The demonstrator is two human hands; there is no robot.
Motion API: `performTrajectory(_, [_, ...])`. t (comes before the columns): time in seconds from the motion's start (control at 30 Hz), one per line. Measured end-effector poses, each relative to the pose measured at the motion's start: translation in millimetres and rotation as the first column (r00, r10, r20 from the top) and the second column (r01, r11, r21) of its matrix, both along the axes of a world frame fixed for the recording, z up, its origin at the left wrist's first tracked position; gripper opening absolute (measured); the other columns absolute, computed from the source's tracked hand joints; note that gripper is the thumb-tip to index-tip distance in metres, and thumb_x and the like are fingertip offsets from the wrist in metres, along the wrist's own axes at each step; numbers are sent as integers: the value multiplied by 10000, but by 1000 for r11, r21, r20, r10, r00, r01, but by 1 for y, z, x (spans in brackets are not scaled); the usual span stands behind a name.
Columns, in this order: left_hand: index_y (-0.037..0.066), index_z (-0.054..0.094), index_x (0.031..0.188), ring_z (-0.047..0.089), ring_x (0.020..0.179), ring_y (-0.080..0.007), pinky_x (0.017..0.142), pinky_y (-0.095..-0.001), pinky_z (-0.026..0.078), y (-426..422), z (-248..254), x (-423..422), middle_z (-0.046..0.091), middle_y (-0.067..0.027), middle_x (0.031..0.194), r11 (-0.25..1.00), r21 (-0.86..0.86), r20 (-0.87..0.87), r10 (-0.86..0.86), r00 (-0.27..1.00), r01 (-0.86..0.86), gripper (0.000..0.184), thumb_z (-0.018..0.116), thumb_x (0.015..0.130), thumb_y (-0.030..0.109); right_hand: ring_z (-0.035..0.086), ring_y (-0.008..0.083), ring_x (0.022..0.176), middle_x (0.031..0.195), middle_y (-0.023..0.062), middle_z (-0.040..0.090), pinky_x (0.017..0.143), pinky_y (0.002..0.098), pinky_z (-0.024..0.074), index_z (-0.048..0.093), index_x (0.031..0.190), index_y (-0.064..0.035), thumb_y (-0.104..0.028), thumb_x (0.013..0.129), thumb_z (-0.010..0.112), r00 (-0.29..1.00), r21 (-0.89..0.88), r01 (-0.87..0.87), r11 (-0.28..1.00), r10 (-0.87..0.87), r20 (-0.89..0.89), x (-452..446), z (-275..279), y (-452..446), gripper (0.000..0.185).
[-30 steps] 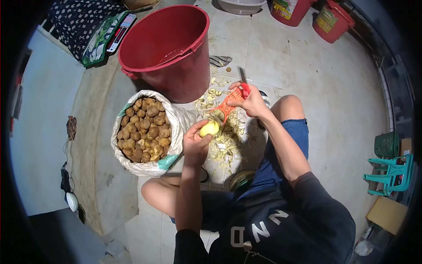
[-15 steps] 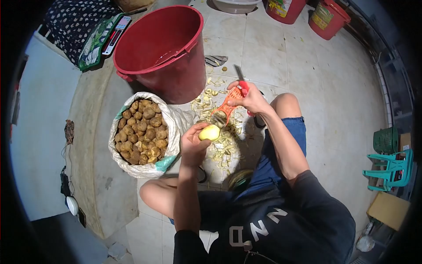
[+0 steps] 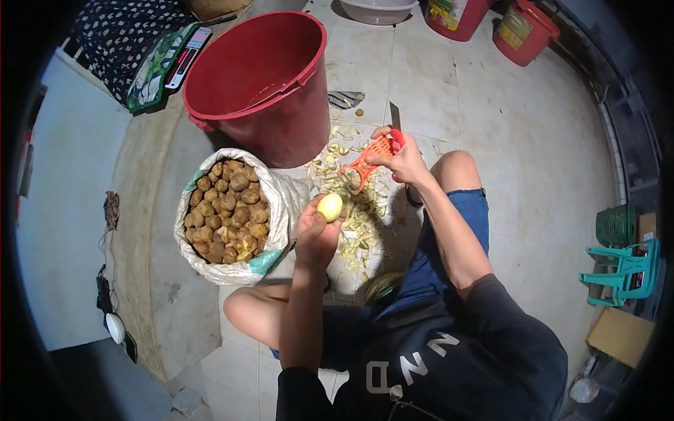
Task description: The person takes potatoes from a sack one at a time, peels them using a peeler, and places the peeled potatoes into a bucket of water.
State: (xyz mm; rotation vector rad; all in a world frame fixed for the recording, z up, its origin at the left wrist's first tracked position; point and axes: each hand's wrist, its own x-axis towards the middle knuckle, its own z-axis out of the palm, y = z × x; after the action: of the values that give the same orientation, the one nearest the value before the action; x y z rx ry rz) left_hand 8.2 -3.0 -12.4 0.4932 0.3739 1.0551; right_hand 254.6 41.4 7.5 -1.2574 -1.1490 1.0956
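My left hand is closed round a pale yellow peeled potato, which shows above the fingers. To its right and farther forward, my right hand grips an orange peeler with a slotted body. The same hand also holds a knife with a red handle, its blade pointing away from me. Peeler and potato are apart. Peelings lie scattered on the floor beneath both hands. Left of my left hand stands an open white sack full of unpeeled brown potatoes.
A large red bucket stands behind the sack. Farther back are a pale basin and two smaller red buckets. A scale rests at the back left. On the right are a teal stool, a green basket and a cardboard box.
The potato has turned in my left hand and now stands more upright. My right hand has shifted slightly right with the peeler and knife, and the knife blade has swung rightward.
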Motion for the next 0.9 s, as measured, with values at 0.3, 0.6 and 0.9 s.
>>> performTrajectory(0.3, [43,439,1287,507,1109,-213,955,-353,398,4,17,-6,537,-132,1199,999,37,-4,11,1000,-10,509,670,884,251,556,50,738,834,-24,610,663,220,476,575,1039,-37,-136,719,851,999,38,-24,999,25,-30,-1,-6,-4,435])
performTrajectory(0.6, [-40,432,1257,579,1051,-224,970,-397,464,8,-2,-15,572,-133,1116,988,156,-253,39,967,1,486,659,830,14,547,52,740,831,-30,601,656,218,468,585,1042,-40,-126,717,849,989,79,-145,986,145,12,-19,3,-8,428])
performTrajectory(0.9, [-33,442,1249,555,1054,-225,976,-391,424,0,8,-6,569,-130,1137,997,48,-78,-49,996,53,529,714,837,157,597,63,768,838,9,634,690,232,500,576,1051,-5,-15,713,819,995,33,-80,996,82,-62,-12,11,-3,416])
